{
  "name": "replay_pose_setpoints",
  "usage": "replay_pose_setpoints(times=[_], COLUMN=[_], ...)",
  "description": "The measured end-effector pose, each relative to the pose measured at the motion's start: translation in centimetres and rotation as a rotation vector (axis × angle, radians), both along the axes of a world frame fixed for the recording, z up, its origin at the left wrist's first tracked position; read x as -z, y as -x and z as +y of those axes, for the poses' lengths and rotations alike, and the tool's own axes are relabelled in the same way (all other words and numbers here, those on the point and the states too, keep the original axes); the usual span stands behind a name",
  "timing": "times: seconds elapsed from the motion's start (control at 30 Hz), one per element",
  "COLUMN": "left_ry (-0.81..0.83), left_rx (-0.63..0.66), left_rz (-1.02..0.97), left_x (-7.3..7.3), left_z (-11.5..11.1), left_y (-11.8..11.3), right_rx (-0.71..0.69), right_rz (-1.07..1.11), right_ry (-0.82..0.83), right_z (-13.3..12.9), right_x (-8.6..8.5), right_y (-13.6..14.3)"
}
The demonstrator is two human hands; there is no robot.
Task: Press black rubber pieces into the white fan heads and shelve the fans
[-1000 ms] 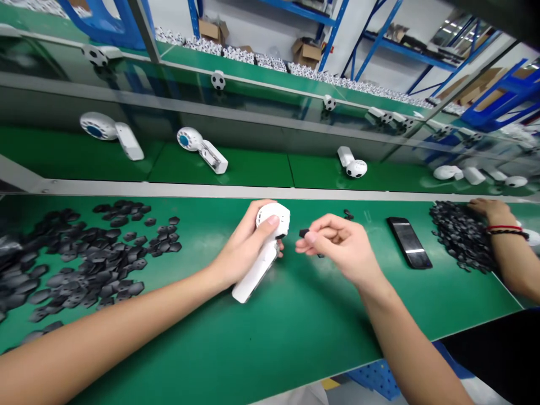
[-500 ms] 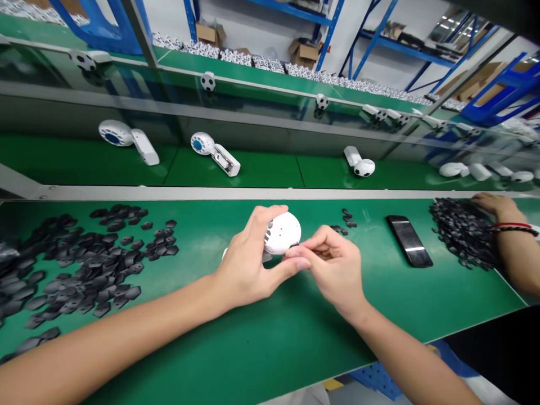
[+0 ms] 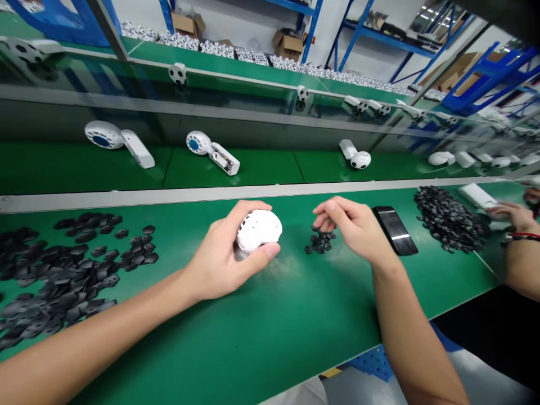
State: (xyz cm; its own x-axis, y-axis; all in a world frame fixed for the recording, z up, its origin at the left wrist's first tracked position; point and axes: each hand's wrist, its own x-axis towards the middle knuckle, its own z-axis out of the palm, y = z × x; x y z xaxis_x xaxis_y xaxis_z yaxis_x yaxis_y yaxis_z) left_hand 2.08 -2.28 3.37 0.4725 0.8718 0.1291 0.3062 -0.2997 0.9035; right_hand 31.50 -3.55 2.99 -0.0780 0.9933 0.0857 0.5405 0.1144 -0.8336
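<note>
Right hand (image 3: pixel 352 228) has moved off the white rounded unit (image 3: pixel 260 228) to a small cluster of black pieces (image 3: pixel 321 243) near the far edge of the worktop (image 3: pixel 253 337); fingers curled, cannot tell whether one is pinched. Left hand (image 3: pixel 223 253) grips the unit above the worktop, between far and near edges. Judged partway: loose pieces remain; number fitted unclear, thumb covering the unit's lower rim.

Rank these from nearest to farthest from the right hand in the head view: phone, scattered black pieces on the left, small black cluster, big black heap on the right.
1. Small black cluster: lower left of the right hand.
2. Phone: right of that hand.
3. Big black heap: right, past the phone.
4. Scattered black pieces: far left, beyond the left hand.
</note>
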Motion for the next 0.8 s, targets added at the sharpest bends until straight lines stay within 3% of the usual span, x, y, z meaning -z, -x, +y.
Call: replay_pose_setpoints(times=[0.13,0.33,0.43,0.5,0.57,0.7,0.8], left_ry=[0.036,-0.162,-0.263,-0.35,-0.343,-0.008,0.108], left_rx=[-0.008,0.077,0.074,0.027,-0.034,-0.085,-0.051], left_rz=[-0.089,-0.23,-0.104,-0.02,-0.009,-0.115,-0.192], left_x=[0.2,0.9,1.5,2.0,2.4,2.7,3.0], left_z=[-0.1,0.4,0.9,1.1,1.0,0.1,-0.5], left_y=[0.4,0.8,0.8,0.8,0.9,0.5,0.1], right_rx=[-0.063,-0.14,-0.133,-0.099,-0.044,-0.021,-0.09], right_rz=[-0.436,-0.546,-0.579,-0.516,-0.307,0.152,0.254], right_ry=[0.129,0.137,0.067,0.022,0.039,0.173,0.194], right_z=[1.3,1.8,1.9,1.8,1.5,0.1,-1.4], right_x=[1.3,2.6,2.5,2.4,2.4,1.8,1.0], right_y=[-2.9,-3.5,-2.9,-2.1,-0.9,1.9,3.5])
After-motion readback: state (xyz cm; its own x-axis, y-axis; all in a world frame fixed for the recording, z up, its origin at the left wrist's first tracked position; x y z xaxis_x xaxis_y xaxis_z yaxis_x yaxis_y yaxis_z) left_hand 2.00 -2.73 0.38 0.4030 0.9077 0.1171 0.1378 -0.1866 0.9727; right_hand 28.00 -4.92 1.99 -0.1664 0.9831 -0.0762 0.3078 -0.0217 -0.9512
